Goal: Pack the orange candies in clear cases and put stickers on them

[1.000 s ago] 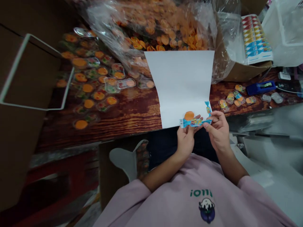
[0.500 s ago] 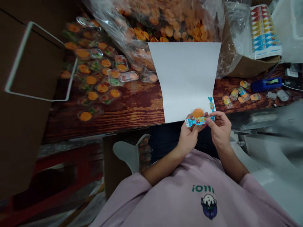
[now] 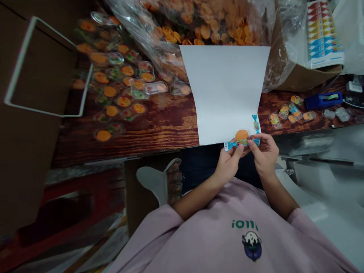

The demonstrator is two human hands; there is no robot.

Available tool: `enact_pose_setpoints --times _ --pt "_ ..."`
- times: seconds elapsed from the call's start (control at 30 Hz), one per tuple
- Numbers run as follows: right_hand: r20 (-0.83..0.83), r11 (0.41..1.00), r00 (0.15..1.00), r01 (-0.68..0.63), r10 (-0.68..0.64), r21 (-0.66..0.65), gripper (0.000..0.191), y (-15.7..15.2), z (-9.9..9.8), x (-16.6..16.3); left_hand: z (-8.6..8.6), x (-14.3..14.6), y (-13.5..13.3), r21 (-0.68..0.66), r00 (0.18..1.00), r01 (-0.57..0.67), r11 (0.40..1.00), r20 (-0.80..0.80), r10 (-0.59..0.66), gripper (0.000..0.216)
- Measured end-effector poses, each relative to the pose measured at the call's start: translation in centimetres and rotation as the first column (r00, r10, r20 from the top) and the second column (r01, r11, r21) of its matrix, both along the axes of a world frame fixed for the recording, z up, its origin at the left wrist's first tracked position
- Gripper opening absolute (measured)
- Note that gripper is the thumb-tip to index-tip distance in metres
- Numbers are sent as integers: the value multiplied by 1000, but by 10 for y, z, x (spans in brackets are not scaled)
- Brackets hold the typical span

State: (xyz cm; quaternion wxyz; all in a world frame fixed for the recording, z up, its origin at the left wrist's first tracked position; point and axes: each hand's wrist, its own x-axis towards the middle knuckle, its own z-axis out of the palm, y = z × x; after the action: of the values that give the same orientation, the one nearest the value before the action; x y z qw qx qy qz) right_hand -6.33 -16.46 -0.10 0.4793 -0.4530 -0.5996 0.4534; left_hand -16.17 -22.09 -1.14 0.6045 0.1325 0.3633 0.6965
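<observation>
My left hand and my right hand meet at the near edge of the wooden table. Both pinch a small clear pack with an orange piece and a blue printed sticker strip laid across it. A second blue sticker sits on the white sheet, which lies under the pack and reaches back to the big bag.
Many small orange packs are spread over the table's left part. A large clear bag of orange pieces stands behind. Right side: several labelled packs, a blue tape dispenser, a sticker sheet. A cardboard box stands left.
Both hands with the pack and strip stayed together; the fingers press closer along the blue strip. The view shifted slightly, so everything appears a little right and higher.
</observation>
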Motion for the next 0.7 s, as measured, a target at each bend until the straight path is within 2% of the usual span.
enact_pose_setpoints --times 0.1,0.2,0.3,0.43,0.5,0.57,0.7 --pt "83 998 997 7 -12 61 24 0 -5 3 -2 0 0 -25 999 -47 999 1 47 47" --pt "104 997 994 -38 31 64 26 2 -11 10 -5 -5 1 -18 988 -117 993 -108 114 42" --pt "113 995 990 -89 84 41 27 4 -15 17 -9 -10 1 -16 972 -123 992 -204 117 38" --pt "73 984 981 -181 180 1 32 7 -10 22 -12 -18 6 -52 993 -73 996 -92 68 47" --pt "44 970 969 -242 242 -20 37 9 -5 21 -13 -22 9 -51 1000 -3 999 12 4 55" --pt "49 956 955 -291 292 -33 51 13 -1 19 -15 -27 13 -7 985 122 993 121 -120 63" --pt "76 922 922 -371 380 -112 95 25 -5 14 -26 -31 18 116 894 363 925 236 -380 72"
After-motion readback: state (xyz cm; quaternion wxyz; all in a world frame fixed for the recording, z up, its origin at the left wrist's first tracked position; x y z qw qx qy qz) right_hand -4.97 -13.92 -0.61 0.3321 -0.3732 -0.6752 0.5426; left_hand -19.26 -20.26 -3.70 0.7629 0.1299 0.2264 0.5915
